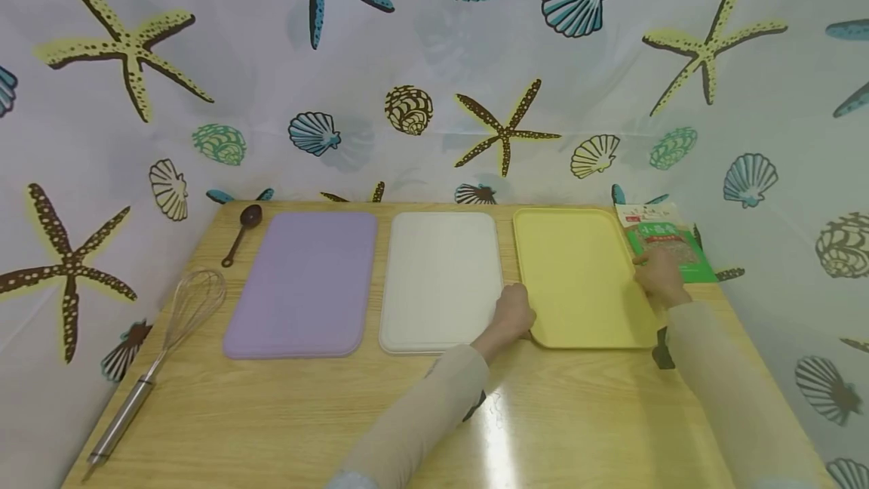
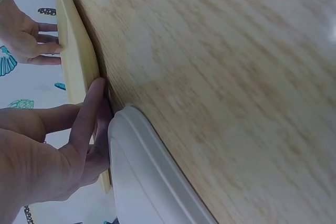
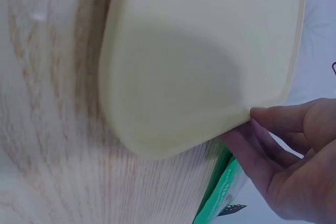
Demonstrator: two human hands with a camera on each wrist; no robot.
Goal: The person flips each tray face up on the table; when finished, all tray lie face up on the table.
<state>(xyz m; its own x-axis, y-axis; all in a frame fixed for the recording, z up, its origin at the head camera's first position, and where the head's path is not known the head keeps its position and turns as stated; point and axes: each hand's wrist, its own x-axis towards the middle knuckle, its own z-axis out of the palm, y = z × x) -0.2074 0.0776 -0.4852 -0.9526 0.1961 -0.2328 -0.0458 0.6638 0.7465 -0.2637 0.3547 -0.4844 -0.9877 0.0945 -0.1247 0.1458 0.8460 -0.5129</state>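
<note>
A yellow tray (image 1: pixel 577 278) lies at the right of the row of trays. My left hand (image 1: pixel 514 310) grips its left rim near the front corner, its fingers in the gap beside the white tray (image 1: pixel 444 278). On the opposite side my right hand (image 1: pixel 660 278) pinches the right rim, with the thumb on top and fingers underneath, as the right wrist view shows. Just behind that hand is a green seasoning packet (image 1: pixel 657 231) with a clear window, partly hidden by the hand.
A purple tray (image 1: pixel 305 285) lies left of the white one. Farther left are a dark spoon (image 1: pixel 246 229) and a wire whisk (image 1: pixel 149 376) with a metal handle. A curtain (image 1: pixel 380 59) printed with starfish and shells hangs behind the wooden table (image 1: pixel 305 421).
</note>
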